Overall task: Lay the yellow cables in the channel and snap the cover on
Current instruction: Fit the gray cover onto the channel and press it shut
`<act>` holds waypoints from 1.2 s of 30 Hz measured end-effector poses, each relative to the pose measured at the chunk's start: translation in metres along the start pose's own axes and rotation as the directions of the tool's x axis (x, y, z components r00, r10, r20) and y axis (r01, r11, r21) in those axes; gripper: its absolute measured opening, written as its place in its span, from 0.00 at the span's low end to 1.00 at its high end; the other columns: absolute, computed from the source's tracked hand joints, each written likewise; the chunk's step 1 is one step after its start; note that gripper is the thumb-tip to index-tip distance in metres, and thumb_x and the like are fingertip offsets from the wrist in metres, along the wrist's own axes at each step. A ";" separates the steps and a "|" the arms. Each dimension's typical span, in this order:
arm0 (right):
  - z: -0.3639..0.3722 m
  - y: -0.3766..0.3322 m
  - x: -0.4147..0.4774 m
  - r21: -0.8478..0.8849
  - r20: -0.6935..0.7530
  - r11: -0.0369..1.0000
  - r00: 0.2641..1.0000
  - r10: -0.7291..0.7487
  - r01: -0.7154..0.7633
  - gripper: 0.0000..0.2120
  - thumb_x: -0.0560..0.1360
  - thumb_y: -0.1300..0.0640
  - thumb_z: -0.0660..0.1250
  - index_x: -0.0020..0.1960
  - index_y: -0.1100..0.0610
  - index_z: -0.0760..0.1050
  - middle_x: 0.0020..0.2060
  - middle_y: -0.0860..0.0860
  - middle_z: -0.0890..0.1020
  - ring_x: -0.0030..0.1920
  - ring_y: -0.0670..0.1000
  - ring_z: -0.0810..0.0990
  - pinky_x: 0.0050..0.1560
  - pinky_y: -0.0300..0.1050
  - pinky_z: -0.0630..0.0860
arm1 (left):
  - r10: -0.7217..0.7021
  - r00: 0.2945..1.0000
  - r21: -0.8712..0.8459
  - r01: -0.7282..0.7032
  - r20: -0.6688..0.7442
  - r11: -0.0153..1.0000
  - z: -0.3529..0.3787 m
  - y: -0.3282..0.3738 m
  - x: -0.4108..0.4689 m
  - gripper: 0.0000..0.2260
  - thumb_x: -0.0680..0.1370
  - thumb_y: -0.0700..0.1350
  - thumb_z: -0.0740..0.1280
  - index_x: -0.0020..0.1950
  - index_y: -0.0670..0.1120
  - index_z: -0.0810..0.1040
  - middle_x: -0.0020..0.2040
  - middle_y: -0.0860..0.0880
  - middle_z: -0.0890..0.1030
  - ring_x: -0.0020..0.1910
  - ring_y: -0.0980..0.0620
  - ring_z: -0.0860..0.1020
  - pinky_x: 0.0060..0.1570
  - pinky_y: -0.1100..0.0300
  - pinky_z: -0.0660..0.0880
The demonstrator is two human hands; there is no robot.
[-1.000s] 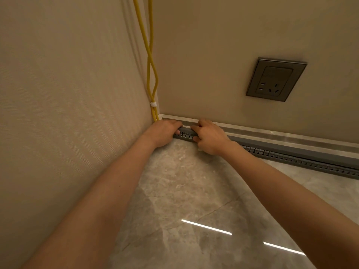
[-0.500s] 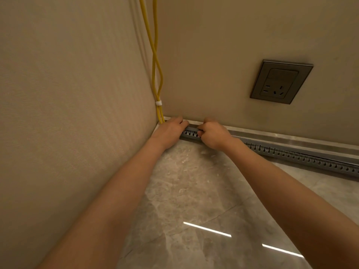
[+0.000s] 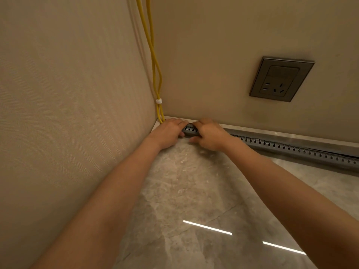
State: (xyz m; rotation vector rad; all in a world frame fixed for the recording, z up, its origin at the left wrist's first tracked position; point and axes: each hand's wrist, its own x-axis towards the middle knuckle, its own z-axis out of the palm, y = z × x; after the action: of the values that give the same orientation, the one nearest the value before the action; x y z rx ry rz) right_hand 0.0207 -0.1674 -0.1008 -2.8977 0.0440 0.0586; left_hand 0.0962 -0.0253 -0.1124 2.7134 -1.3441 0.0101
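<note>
Two yellow cables point(image 3: 155, 65) hang down the room corner, bound by a white tie point(image 3: 159, 101), and disappear behind my left hand point(image 3: 168, 133). A grey slotted channel point(image 3: 291, 149) runs along the foot of the back wall to the right. My left hand grips the channel's corner end, fingers curled over the top and thumb at the front. My right hand point(image 3: 210, 135) grips the channel just to the right, fingers over its top edge. A short slotted stretch point(image 3: 190, 130) shows between the hands. Whether a cover sits on the channel there is hidden.
A pale skirting strip point(image 3: 303, 137) runs behind the channel. A grey wall socket point(image 3: 281, 78) sits on the back wall at the right. The textured side wall point(image 3: 77, 113) stands close on the left. Polished stone floor point(image 3: 194, 191) lies below my arms.
Both hands stay on the channel's corner end. My right hand has shifted slightly toward the left hand, and its thumb now shows under the channel's front. The view has shifted a little.
</note>
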 end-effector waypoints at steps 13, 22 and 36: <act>0.004 -0.018 0.001 -0.124 -0.102 0.987 0.991 0.087 -0.099 0.14 0.75 0.60 0.61 0.58 0.63 0.75 0.54 0.62 0.80 0.55 0.62 0.77 0.51 0.49 0.73 | -0.041 0.998 -0.013 0.040 -0.039 0.999 -0.002 0.002 -0.001 0.15 0.77 0.37 0.61 0.63 0.41 0.74 0.60 0.43 0.80 0.59 0.43 0.77 0.54 0.55 0.70; -0.003 0.001 -0.006 0.006 -0.051 1.000 0.999 -0.011 0.012 0.17 0.75 0.54 0.63 0.63 0.57 0.74 0.55 0.59 0.80 0.54 0.60 0.78 0.47 0.47 0.73 | -0.040 0.999 -0.064 0.037 -0.036 0.997 0.001 0.001 -0.004 0.19 0.79 0.40 0.62 0.70 0.41 0.70 0.64 0.42 0.76 0.64 0.44 0.73 0.61 0.56 0.66; -0.026 0.041 -0.045 -0.069 0.142 0.994 0.986 0.093 -0.083 0.19 0.74 0.53 0.66 0.62 0.60 0.72 0.58 0.58 0.77 0.57 0.59 0.76 0.53 0.48 0.72 | -0.089 0.995 -0.064 0.086 -0.038 0.994 -0.013 0.008 -0.015 0.18 0.74 0.46 0.71 0.62 0.43 0.73 0.61 0.45 0.76 0.60 0.46 0.74 0.60 0.54 0.70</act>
State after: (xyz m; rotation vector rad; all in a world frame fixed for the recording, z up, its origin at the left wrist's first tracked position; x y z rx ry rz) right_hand -0.0251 -0.2125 -0.0834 -2.9434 0.1470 0.2915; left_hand 0.0811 -0.0166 -0.0999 2.7024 -1.1937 0.0163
